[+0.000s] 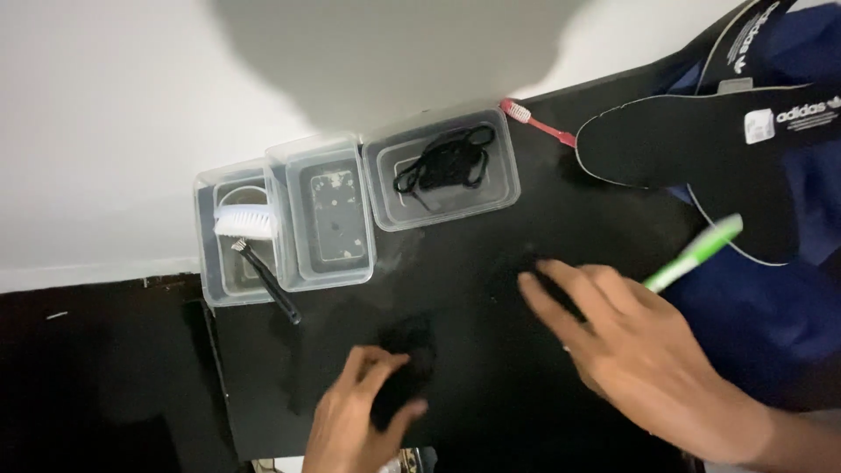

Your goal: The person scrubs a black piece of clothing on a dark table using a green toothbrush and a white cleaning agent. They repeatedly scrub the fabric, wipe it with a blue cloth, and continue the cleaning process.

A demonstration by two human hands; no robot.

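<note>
Beside the tubs (442,166), the left hand (363,420) pinches a black cloth (405,363); the right hand (626,350) lies flat, fingers spread, holding a green toothbrush (695,254).

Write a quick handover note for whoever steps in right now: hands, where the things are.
Left hand: closed around a small black object on the black table.
Right hand: holds a green-and-white toothbrush, fingers spread flat on the table.
Three clear tubs: one holds black laces, one a white brush.
Black insoles and red toothbrush at far right.
</note>
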